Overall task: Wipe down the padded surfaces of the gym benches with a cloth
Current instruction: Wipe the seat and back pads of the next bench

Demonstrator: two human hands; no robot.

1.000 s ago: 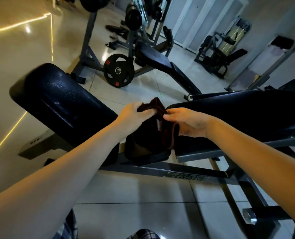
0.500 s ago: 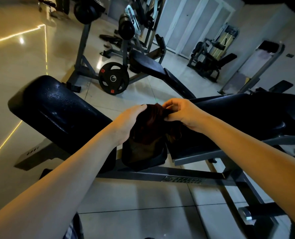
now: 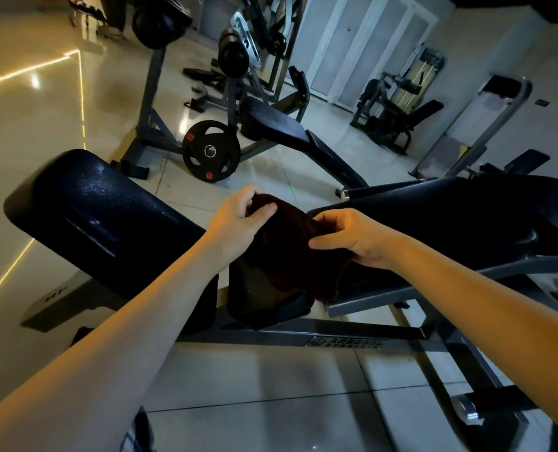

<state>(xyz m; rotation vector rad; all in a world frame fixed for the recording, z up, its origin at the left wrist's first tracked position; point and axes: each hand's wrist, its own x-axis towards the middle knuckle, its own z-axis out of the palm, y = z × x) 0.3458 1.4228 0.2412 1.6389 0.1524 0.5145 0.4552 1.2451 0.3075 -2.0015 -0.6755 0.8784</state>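
Dim gym floor (image 3: 26, 132); dark cloth (image 3: 290, 256) between left hand (image 3: 238, 223) and right hand (image 3: 359, 239), folds indistinct.

Between left pad (image 3: 95, 216) and right pad (image 3: 450, 216): cloth (image 3: 290, 252), seemingly over middle pad (image 3: 258, 301); weight plate (image 3: 210, 151) behind.

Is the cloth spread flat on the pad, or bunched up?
Bunched: the cloth hangs crumpled between left hand and right hand, both gripping it.
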